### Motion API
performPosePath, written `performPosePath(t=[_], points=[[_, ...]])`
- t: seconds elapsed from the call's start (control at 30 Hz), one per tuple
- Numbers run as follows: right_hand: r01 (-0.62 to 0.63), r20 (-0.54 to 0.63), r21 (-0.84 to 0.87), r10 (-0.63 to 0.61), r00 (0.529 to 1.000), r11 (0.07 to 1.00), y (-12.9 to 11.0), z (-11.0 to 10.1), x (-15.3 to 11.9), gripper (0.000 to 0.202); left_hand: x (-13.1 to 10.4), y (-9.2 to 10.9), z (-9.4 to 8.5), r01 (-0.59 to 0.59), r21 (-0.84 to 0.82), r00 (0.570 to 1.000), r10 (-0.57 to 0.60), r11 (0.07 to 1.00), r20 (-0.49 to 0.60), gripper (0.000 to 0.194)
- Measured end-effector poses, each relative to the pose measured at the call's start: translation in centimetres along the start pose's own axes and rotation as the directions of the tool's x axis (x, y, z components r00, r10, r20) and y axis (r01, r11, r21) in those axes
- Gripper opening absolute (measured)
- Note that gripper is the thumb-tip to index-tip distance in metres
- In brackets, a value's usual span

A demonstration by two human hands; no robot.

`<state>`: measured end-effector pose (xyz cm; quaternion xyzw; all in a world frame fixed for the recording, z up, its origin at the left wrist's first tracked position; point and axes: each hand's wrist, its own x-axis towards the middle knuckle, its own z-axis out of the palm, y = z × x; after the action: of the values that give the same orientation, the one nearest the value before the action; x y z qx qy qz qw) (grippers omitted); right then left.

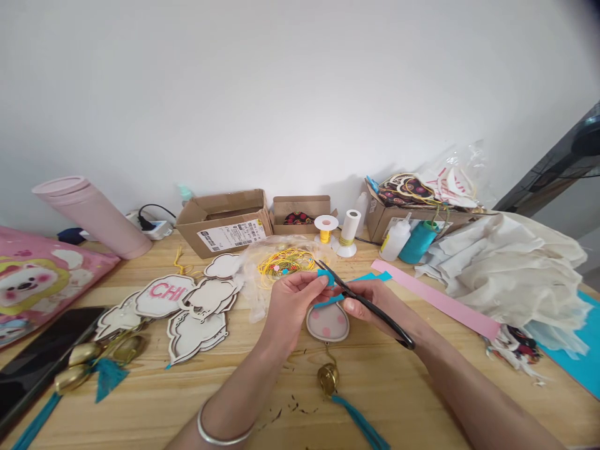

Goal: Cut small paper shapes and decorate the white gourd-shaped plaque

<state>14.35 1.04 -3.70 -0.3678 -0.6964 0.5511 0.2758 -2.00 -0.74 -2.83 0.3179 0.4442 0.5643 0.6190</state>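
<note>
My left hand (295, 299) pinches a small piece of blue strip (324, 275) between thumb and fingertips. In my right hand (363, 300) is a pair of black scissors (375, 309), seen nearly edge-on, its pointed end lying across the blue piece. More blue strip (370, 277) shows behind and beside my right fingers. Below both hands a white cloud-shaped pendant with pink dots (328, 322) lies on the table. From it hangs a gold bell (327, 379) with a blue tassel (359, 420). My fingers partly hide where the blades meet the strip.
Cloud-shaped pendants (201, 328) and gold bells (77, 369) lie left, beside a dark phone (47, 356). Behind are yellow cords (285, 262), cardboard boxes (220, 228), spools (347, 240) and a glue bottle (395, 240). A pink strip (435, 297) and pale cloth (515, 269) lie right.
</note>
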Motion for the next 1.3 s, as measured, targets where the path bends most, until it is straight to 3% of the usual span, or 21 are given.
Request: performPosePath(t=[0.4, 0.87, 1.3], points=[[0.041, 0.071, -0.040, -0.038, 0.997, 0.998, -0.2, -0.6, -0.2, 0.054, 0.1, 0.4, -0.3, 0.026, 0.038, 0.998, -0.028, 0.999, 0.050, 0.012], [-0.009, 0.129, -0.011, 0.011, 0.992, 1.000, 0.4, -1.2, -0.4, 0.045, 0.4, 0.6, -1.1, 0.042, 0.170, 0.986, -0.068, 0.985, 0.154, 0.010], [-0.006, 0.140, -0.063, 0.015, 0.990, 0.998, -0.2, -1.4, -0.5, 0.042, 0.8, 0.7, -1.5, 0.087, 0.190, 0.982, -0.116, 0.978, 0.148, 0.013]])
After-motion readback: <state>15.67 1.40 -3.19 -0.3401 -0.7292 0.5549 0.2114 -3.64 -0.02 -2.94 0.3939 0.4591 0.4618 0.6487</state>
